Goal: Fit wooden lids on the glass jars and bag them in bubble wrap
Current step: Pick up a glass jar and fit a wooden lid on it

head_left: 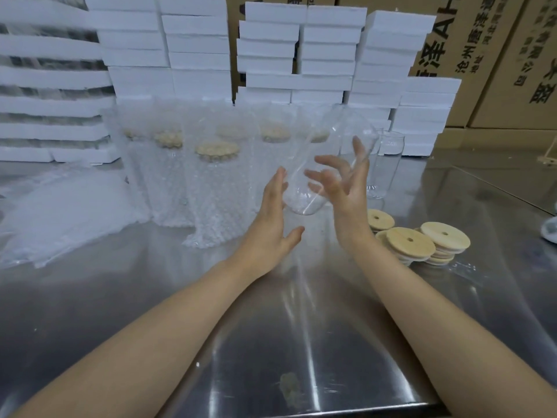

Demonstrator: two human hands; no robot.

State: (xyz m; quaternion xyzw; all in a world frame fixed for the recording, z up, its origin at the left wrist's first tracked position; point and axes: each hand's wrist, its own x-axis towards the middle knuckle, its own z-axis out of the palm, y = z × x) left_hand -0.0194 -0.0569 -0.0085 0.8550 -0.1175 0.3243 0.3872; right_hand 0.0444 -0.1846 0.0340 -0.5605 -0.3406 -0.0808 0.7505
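Head view. Above the steel surface (271, 327) your hands bear a clear glass jar (331, 128), tilted with its mouth up and to the right. Your left hand (271, 218) lies flat-fingered against its base, while your right hand (343, 182) curves round its side. At right lie stacked wooden lids (422, 242). Behind stand bagged jars (211, 182) in bubble wrap, before white foam blocks (196, 49) and cardboard boxes (497, 55). A bare jar (387, 158) stands just right of your right hand.
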